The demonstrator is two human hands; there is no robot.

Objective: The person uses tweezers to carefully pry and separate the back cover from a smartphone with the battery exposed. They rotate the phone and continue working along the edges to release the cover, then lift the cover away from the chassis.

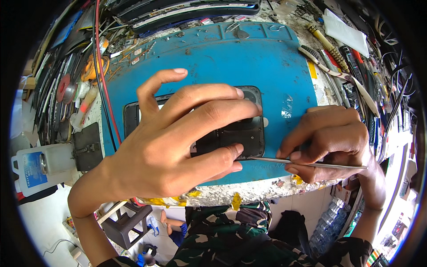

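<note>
An opened smartphone [227, 139], dark and flat, lies crosswise on the blue work mat [209, 62]. My left hand [178, 129] arches over it, two fingertips on its far right part and the thumb side at its near edge, holding it down; one finger sticks up in the air. Much of the phone's left half is hidden under this hand. My right hand [324, 144] pinches a slim pointed metal tool [320, 165], whose tip touches the phone's near right edge.
Screws and small parts lie in the mat's far compartments [200, 35]. A brush [342, 78] and several tools crowd the right side. At left are a red cable [100, 53], a solder spool [65, 89] and a plastic bottle [33, 169]. Below the table edge stands a dark stool [129, 224].
</note>
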